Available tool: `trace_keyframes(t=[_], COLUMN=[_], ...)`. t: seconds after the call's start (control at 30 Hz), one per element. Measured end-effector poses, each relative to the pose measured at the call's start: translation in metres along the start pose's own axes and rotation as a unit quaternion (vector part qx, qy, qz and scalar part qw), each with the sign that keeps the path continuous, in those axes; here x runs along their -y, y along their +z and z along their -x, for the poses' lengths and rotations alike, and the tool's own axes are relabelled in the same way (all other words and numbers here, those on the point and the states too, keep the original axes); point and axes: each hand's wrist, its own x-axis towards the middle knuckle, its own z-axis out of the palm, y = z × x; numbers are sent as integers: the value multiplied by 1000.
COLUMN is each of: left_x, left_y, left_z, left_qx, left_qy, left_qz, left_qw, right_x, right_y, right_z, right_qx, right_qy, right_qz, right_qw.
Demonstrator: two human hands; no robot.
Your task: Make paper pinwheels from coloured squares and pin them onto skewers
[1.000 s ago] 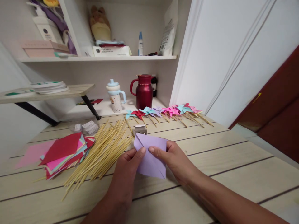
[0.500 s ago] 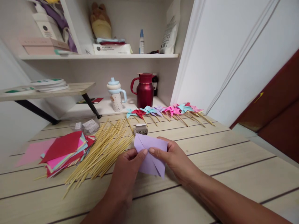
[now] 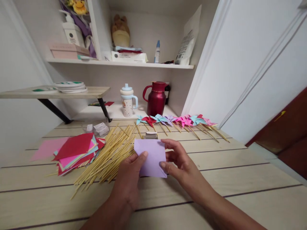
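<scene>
Your left hand point(image 3: 128, 177) and right hand point(image 3: 178, 163) both pinch the lilac paper square point(image 3: 151, 157), thumbs on its face, holding it just above the wooden surface point(image 3: 240, 179). Bamboo sticks point(image 3: 109, 155) lie just left of it.

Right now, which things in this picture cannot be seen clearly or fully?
Head view only:
- Lilac paper: its folds on the far side are hidden; left hand and right hand cover its edges.
- Small box: the paper hides its lower part; contents unclear.
- Labels on the shelf packets: too small to read.
- Clear bag: contents too small to tell.
- Sticks: too many overlap to count.
</scene>
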Motion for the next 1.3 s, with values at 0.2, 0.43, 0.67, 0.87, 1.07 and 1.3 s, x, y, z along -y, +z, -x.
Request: trace_keyframes(t=[0.2, 0.43, 0.67, 0.87, 1.07, 1.3], left_x=[-2, -2, 0, 2, 8, 4], left_y=[2, 2, 0, 2, 0, 3], left_z=[6, 9, 2, 3, 3, 6], left_qx=[11, 25, 4, 19, 35, 27], left_qy=[-1, -26, -17, -12, -13, -10], left_qz=[22, 59, 62, 49, 18, 24], left_qw=[1000, 998, 998, 999, 999, 999], right_x=[-9, -10, -7, -6, -6, -8], right_y=[2, 2, 1, 0, 3, 1], right_z=[-4, -4, -4, -5, -5, -4], right_qx=[63, 96, 116, 89, 50, 72], right_qy=[9, -6, -25, -21, 16, -37], right_qz=[9, -29, -30, -37, -84, 4], right_qw=[998, 995, 992, 995, 995, 997])
